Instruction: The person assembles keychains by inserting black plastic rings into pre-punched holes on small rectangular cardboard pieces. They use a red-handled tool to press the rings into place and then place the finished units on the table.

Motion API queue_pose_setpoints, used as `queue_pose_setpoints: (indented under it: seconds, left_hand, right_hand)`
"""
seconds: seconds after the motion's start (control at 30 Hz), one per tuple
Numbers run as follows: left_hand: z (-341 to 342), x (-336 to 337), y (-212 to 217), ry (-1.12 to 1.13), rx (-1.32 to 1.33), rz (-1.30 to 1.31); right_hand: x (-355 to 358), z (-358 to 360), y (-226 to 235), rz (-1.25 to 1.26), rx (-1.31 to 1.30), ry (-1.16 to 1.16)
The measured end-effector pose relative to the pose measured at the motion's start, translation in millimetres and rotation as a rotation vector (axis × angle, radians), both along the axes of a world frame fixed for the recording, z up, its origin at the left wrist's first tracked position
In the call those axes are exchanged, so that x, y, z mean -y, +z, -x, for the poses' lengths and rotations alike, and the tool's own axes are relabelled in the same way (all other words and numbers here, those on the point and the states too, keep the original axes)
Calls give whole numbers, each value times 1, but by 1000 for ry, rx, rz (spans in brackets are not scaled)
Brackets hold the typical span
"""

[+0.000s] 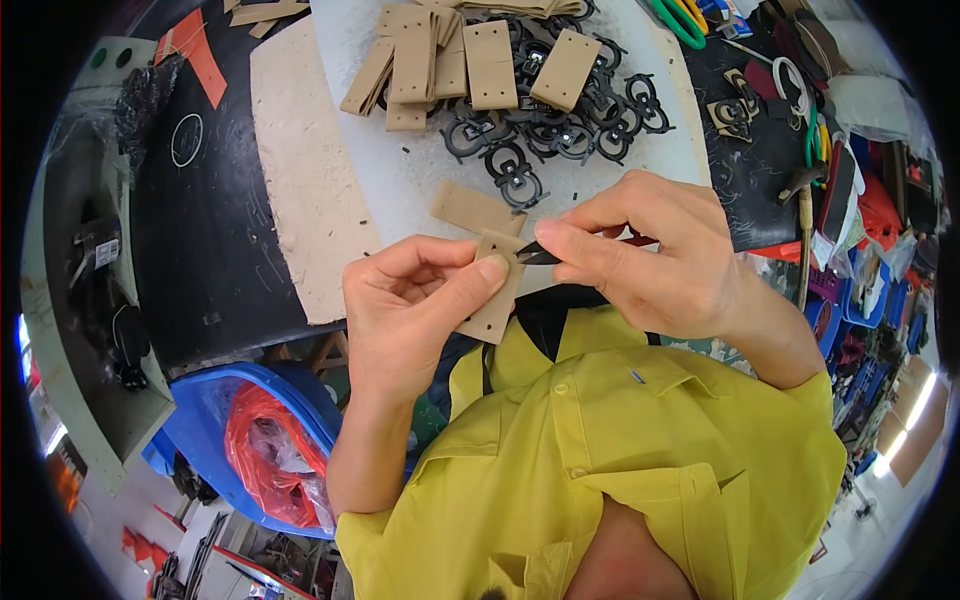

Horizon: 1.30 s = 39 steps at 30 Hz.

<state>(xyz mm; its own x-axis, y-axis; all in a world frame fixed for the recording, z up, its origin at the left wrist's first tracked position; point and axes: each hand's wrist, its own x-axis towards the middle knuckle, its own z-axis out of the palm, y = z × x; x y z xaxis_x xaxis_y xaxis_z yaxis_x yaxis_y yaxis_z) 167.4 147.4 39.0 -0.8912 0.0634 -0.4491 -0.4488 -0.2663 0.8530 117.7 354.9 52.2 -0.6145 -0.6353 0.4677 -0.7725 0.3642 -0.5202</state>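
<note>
Between the thumb and fingers of my left hand (405,300) is a tan leather-like strip (492,320) with small punched holes, tilted over the table's front edge. My right hand (665,255) is closed around small pliers (537,255) with dark pointed jaws and a bit of red handle. The jaw tips touch or nearly touch the strip's right edge; whether they grip anything there I cannot tell. Just beyond lies another tan strip (470,207), flat on the white board. Farther off, punched tan pieces (490,65) rest against a heap of black ring-shaped buckles (560,135).
A white board (385,190) and a cream sheet (300,150) cover part of the black tabletop (220,260). Below it at left stands a blue bin (300,395) with red plastic bags. Coloured-handled tools (690,20) lie at the far right. A wooden-handled hammer (803,200) is at the right edge.
</note>
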Motion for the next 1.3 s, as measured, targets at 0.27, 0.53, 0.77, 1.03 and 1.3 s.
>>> queue_pose_setpoints:
  seconds: [0.27,0.53,0.77,1.03,1.3]
  left_hand:
    - [2,2,7,-103,59,-2]
    - [-1,-8,15,-31,-370,533]
    - [7,-3,6,54,-224,131]
    - [11,-6,13,56,-252,116]
    - [4,-20,19,-36,-426,486]
  right_hand:
    - [-7,11,10,-105,213,136]
    - [-5,13,14,-28,836,-80]
    - [13,-15,9,71,250,27]
    - [11,-13,17,84,298,-21]
    - [6,-11,20,-71,369,33]
